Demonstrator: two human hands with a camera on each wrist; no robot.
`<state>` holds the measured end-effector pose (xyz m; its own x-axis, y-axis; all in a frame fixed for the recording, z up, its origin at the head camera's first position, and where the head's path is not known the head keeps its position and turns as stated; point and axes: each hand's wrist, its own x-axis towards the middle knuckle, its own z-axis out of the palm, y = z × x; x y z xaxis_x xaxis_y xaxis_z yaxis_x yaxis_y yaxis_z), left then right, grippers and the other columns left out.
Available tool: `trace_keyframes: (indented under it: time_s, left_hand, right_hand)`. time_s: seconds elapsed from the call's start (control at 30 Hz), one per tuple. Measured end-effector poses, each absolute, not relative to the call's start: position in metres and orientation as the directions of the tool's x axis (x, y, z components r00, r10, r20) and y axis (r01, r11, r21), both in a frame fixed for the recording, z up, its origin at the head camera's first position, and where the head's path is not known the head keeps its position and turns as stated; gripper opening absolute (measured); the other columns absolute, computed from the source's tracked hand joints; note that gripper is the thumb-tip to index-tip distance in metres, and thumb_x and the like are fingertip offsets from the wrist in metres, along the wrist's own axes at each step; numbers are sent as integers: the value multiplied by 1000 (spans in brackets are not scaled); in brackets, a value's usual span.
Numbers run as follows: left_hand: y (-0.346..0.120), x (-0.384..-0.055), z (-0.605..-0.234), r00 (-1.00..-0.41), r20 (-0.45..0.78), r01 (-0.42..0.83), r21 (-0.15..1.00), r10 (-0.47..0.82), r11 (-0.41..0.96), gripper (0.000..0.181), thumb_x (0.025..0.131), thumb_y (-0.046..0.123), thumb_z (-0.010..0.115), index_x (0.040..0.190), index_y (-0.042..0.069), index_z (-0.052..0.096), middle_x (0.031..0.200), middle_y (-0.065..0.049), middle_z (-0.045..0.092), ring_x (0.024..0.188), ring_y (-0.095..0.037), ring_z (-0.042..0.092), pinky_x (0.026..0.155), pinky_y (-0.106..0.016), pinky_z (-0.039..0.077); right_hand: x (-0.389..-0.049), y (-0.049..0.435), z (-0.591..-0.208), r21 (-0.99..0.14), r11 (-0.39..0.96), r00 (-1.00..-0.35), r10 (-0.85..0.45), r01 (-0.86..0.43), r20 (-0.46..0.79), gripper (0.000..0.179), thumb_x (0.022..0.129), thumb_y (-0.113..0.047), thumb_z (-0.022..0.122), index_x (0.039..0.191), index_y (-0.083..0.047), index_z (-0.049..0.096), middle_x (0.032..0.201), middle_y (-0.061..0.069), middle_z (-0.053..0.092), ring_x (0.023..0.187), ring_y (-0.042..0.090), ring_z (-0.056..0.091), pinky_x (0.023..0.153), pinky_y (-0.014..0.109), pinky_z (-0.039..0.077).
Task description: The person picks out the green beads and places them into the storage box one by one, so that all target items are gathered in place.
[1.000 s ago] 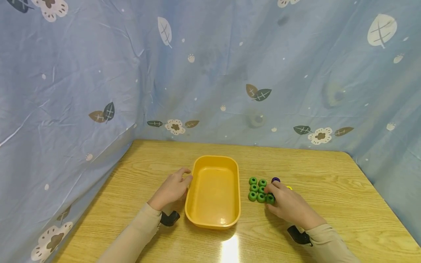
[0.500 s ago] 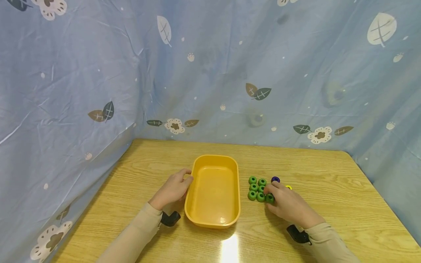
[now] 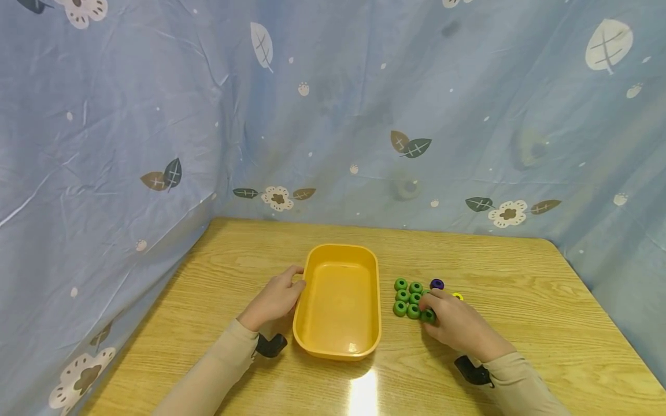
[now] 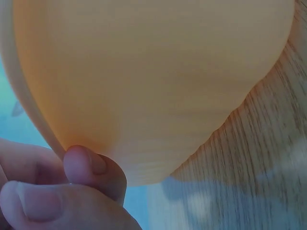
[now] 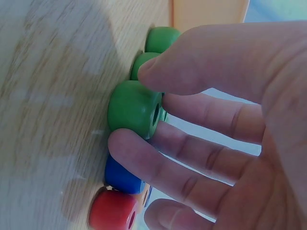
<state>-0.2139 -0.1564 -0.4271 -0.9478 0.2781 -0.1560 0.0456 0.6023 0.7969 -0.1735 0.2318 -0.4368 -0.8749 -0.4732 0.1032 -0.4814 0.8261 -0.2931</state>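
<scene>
My left hand [image 3: 273,300] rests against the left side of an empty yellow-orange plastic tray [image 3: 340,312], its fingertips at the rim. In the left wrist view the fingers [image 4: 93,165] touch the tray wall with little bend. My right hand [image 3: 458,323] is over the right side of a block of green beads [image 3: 415,298] set in rows. The right wrist view shows its thumb and a finger on opposite sides of one round green bead [image 5: 134,109] with a hole, on the table. A blue bead [image 5: 122,175] and a red bead [image 5: 112,210] lie just beyond those fingers.
Behind the right hand are a purple bead [image 3: 437,283] and a yellow bead [image 3: 458,296], partly covered by it. The wooden table [image 3: 250,242] ends at a blue patterned cloth [image 3: 333,115] at the back and sides. Both wrists carry black devices [image 3: 473,371].
My right fingers and the front right green bead shift very slightly, and a bit more of the green bead behind shows. The left hand and the tray stay in place.
</scene>
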Motion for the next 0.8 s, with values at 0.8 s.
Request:
trace_keyframes:
  time_s: [0.8]
  left_hand:
    - [-159,-218,-430,-926,-174,37,840,334,541,44,113,19,39,154,3,43,58,-4,50,44,-15,41,49,-30,40]
  right_hand:
    - [-174,233,-438,-302,809,-861,-497,-505,110,24,83,-3,84,99,-14,69,99,0,66,83,10,61,65,28,53]
